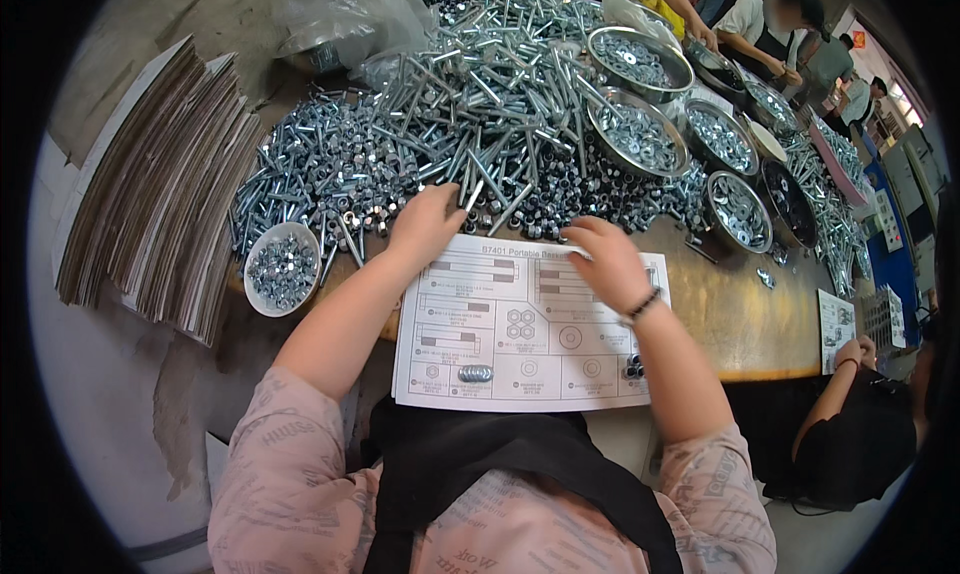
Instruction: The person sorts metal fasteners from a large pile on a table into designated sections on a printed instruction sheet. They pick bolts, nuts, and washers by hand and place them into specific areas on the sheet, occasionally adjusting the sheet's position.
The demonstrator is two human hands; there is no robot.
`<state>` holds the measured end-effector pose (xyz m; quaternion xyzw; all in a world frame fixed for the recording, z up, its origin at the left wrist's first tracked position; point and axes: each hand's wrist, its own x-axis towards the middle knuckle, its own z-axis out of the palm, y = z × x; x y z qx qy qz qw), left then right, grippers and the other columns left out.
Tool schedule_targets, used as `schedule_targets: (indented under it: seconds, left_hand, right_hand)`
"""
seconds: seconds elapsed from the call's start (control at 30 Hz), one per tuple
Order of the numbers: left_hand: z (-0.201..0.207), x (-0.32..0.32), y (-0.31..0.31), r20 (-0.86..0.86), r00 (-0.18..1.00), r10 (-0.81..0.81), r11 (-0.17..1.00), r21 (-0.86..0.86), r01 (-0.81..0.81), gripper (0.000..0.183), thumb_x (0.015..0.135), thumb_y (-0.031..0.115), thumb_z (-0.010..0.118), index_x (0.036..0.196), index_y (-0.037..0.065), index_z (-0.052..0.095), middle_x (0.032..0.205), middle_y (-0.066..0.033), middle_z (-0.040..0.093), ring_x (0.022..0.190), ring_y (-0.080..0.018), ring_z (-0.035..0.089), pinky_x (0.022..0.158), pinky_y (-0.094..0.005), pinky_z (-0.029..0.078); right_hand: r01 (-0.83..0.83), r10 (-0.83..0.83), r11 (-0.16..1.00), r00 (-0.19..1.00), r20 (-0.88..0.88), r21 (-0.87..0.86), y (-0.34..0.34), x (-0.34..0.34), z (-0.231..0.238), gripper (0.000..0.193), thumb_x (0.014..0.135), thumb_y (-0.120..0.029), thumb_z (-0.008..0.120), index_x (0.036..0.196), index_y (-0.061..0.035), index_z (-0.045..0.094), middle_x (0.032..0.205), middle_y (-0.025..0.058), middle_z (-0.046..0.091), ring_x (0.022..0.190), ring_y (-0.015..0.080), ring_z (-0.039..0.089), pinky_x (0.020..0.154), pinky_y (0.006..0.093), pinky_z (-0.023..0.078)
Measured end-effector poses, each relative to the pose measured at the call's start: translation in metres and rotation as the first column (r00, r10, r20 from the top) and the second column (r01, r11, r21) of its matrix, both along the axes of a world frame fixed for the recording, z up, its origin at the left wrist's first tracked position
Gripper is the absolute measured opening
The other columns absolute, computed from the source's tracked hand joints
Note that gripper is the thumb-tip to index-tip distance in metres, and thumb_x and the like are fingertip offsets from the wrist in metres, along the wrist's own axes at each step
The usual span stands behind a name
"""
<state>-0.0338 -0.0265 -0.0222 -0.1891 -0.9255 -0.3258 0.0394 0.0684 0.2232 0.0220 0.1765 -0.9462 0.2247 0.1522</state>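
Nuts (600, 192) lay beside the left hand (428, 226) and near the right hand (612, 262), over a printed sheet (535, 319); whether their fingers (442, 196) grasped anything, I couldn't tell.

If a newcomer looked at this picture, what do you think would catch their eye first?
Most likely the big, shiny heap of bolts and nuts across the far side of the table. Next might come the printed sheet at the near edge, with the left hand and right hand by its top edge. At the far left, a tall stack of flat sheets also stands out.
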Motion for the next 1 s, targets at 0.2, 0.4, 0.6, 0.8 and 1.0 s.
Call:
schedule_targets:
  seconds: [0.2,0.4,0.6,0.8,1.0]
  left_hand:
    - [-0.004,-0.028,0.029,0.089,0.982,0.167,0.953,-0.269,-0.137,0.047,0.071,0.022,0.064,0.112,0.003,0.049,0.098,-0.0187,0.058,0.09,-0.0347,0.057,0.077,-0.0417,0.046]
    - [-0.006,-0.046,0.03,0.15,0.969,0.198,0.947,-0.284,-0.15,0.03,0.069,0.012,0.056,0.097,0.002,0.056,0.093,-0.0201,0.06,0.088,-0.0355,0.058,0.076,-0.0431,0.047]
    - [0.008,-0.053,0.012,-0.08,0.996,0.043,0.923,-0.378,-0.07,0.018,0.073,0.014,0.056,0.09,0.009,0.059,0.086,-0.0114,0.059,0.081,-0.0314,0.058,0.07,-0.0405,0.047]
    - [0.004,-0.071,0.005,-0.299,0.942,-0.155,0.924,-0.381,0.031,0.018,0.076,0.008,0.049,0.09,0.012,0.06,0.079,-0.0107,0.056,0.077,-0.0292,0.059,0.064,-0.0398,0.047]
    - [0.01,-0.081,0.011,-0.255,0.909,-0.329,0.831,-0.536,0.151,0.037,0.076,0.006,0.05,0.107,0.023,0.059,0.085,-0.0089,0.052,0.079,-0.0263,0.058,0.067,-0.0359,0.048]
  right_hand:
    - [-0.016,0.083,0.916,0.985,-0.15,0.401,-0.06,-0.078,-0.047,0.011,0.073,-0.012,0.052,0.079,-0.0103,0.062,0.089,0.0057,0.055,0.095,0.0218,0.051,0.079,0.0339,0.039]
    - [-0.191,0.262,0.892,0.957,-0.124,0.409,-0.048,-0.105,-0.054,0.008,0.074,-0.01,0.051,0.079,-0.0092,0.057,0.084,0.0068,0.055,0.088,0.0233,0.053,0.076,0.0335,0.043]
    - [0.053,-0.03,0.976,0.994,-0.108,0.21,-0.06,-0.115,-0.039,0.008,0.074,-0.01,0.052,0.08,-0.0069,0.054,0.078,0.0091,0.055,0.076,0.0267,0.056,0.067,0.0372,0.047]
    - [0.246,-0.297,0.947,0.914,0.274,0.208,-0.083,-0.124,-0.043,0.017,0.077,-0.018,0.054,0.085,-0.007,0.063,0.092,0.0139,0.058,0.083,0.0296,0.059,0.07,0.0383,0.049]
    - [0.156,-0.185,0.98,0.94,0.286,0.122,-0.088,-0.106,-0.042,0.019,0.074,-0.019,0.055,0.088,-0.0075,0.062,0.094,0.0135,0.056,0.087,0.0306,0.058,0.075,0.0389,0.048]
